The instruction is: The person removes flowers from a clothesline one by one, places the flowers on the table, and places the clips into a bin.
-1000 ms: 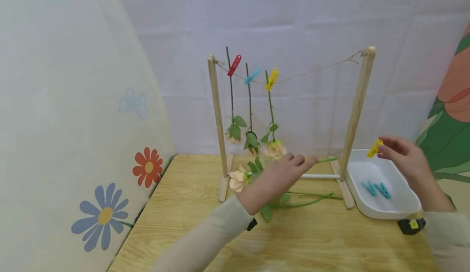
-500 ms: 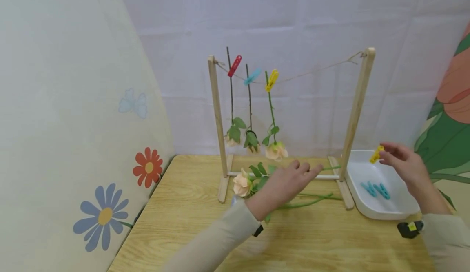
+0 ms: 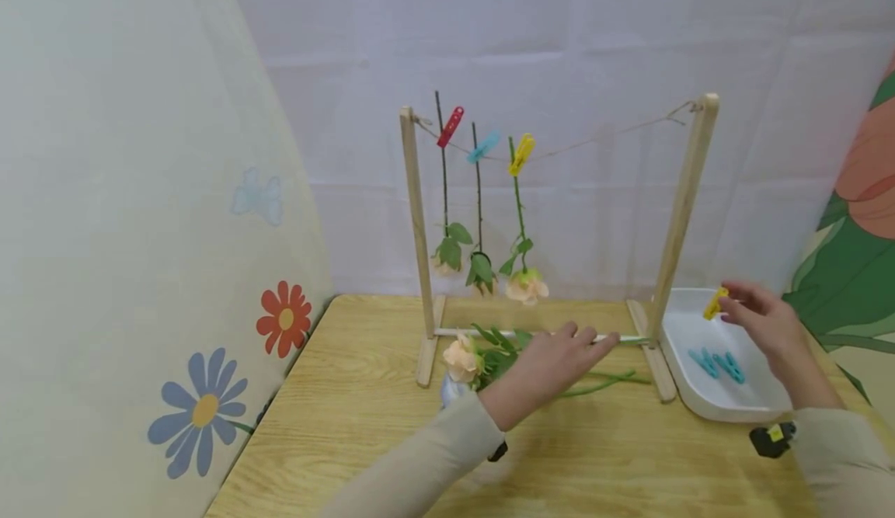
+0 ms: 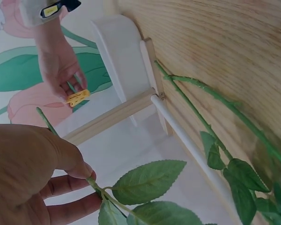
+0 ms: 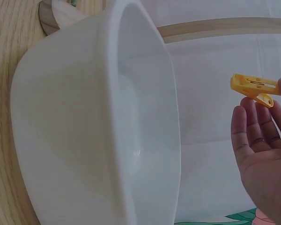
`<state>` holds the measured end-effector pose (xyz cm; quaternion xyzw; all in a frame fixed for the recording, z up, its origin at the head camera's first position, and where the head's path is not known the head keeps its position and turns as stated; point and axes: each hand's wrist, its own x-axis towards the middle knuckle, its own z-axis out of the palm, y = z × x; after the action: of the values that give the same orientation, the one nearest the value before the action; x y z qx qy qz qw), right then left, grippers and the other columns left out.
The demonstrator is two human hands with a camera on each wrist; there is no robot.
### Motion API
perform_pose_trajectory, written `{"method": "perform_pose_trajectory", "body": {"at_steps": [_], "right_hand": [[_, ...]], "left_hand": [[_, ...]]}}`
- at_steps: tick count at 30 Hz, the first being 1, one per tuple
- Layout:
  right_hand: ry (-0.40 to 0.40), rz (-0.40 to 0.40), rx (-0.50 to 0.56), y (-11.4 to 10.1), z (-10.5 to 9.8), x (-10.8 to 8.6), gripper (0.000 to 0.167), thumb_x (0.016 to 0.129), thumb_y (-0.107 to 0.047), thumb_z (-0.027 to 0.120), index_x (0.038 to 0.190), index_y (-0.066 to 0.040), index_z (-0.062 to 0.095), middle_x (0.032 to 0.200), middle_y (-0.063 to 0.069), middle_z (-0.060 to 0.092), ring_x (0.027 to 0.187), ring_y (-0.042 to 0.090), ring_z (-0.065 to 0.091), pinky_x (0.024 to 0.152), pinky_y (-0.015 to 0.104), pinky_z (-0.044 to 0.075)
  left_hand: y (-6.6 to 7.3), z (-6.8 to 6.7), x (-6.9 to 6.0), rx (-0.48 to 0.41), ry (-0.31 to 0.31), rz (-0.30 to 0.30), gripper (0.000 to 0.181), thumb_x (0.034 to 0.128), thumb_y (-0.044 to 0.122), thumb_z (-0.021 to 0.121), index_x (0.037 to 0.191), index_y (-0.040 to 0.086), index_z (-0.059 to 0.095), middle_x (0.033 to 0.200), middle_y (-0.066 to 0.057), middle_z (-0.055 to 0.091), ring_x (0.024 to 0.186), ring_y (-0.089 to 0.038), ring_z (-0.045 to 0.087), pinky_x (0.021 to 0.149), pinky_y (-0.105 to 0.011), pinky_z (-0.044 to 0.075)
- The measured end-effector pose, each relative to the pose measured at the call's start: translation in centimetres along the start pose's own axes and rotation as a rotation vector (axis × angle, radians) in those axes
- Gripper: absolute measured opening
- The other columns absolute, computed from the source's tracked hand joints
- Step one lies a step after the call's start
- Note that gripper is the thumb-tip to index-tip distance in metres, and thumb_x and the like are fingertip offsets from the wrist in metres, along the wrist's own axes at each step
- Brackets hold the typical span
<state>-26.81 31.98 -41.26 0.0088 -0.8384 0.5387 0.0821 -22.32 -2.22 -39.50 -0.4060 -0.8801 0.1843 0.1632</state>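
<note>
My left hand (image 3: 548,366) pinches a green rose stem (image 4: 94,184) between thumb and fingers, over the low bar of a wooden rack. Leaves (image 4: 150,180) spread from that stem. A peach rose head (image 3: 463,359) shows to the left of this hand. More green stems (image 3: 601,386) lie on the table below it. My right hand (image 3: 765,332) holds a yellow clothespin (image 5: 255,85) by its end, above a white basin (image 3: 678,378). Two blue clothespins (image 3: 718,365) lie inside the basin.
Three roses hang head down from the rack's string (image 3: 594,139), held by red (image 3: 450,126), blue (image 3: 484,147) and yellow (image 3: 522,154) clothespins. Wooden posts (image 3: 685,215) carry the string. A white bar (image 3: 447,332) joins their feet. A white cloth stands behind.
My left hand has moved slightly down and to the right with the rose stem. My right hand, still holding the yellow clothespin, has dropped a little over the basin.
</note>
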Motion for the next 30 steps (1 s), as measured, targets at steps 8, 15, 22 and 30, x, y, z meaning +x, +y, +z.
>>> {"method": "perform_pose_trajectory", "body": {"at_steps": [8, 15, 22, 30], "right_hand": [[0.012, 0.058, -0.11, 0.3, 0.5, 0.5, 0.065, 0.105, -0.04, 0.053, 0.148, 0.007, 0.041, 0.118, 0.003, 0.057, 0.078, -0.012, 0.058, 0.07, 0.009, 0.049], [0.011, 0.069, -0.128, 0.5, 0.9, 0.9, 0.066, 0.105, -0.039, 0.051, 0.149, 0.008, 0.04, 0.134, 0.026, 0.05, 0.078, -0.013, 0.055, 0.068, 0.009, 0.049], [0.002, 0.087, -0.144, 0.7, 1.0, 1.3, 0.067, 0.105, -0.04, 0.05, 0.15, 0.008, 0.038, 0.138, 0.031, 0.047, 0.078, -0.013, 0.052, 0.068, 0.012, 0.049], [-0.007, 0.101, -0.183, 1.0, 1.0, 1.9, 0.066, 0.105, -0.04, 0.05, 0.149, 0.008, 0.039, 0.139, 0.032, 0.047, 0.08, -0.009, 0.051, 0.068, 0.012, 0.049]], "left_hand": [[0.6, 0.7, 0.2, 0.009, -0.014, -0.001, 0.073, 0.097, 0.006, 0.067, 0.157, 0.027, 0.031, 0.125, 0.007, 0.058, 0.102, -0.01, 0.061, 0.042, -0.017, 0.036], [0.9, 1.6, 0.5, 0.032, -0.003, -0.003, 0.067, 0.0975, 0.012, 0.068, 0.154, 0.026, 0.035, 0.127, 0.008, 0.06, 0.104, -0.011, 0.063, 0.045, -0.018, 0.043], [1.1, 2.4, 0.7, 0.034, 0.018, 0.005, 0.061, 0.0987, 0.012, 0.066, 0.151, 0.026, 0.04, 0.125, 0.007, 0.062, 0.099, -0.011, 0.064, 0.048, -0.018, 0.046], [1.4, 3.2, 0.8, 0.089, 0.043, 0.009, 0.06, 0.0975, 0.013, 0.068, 0.15, 0.029, 0.043, 0.124, 0.009, 0.064, 0.096, -0.011, 0.064, 0.047, -0.018, 0.046]]}}
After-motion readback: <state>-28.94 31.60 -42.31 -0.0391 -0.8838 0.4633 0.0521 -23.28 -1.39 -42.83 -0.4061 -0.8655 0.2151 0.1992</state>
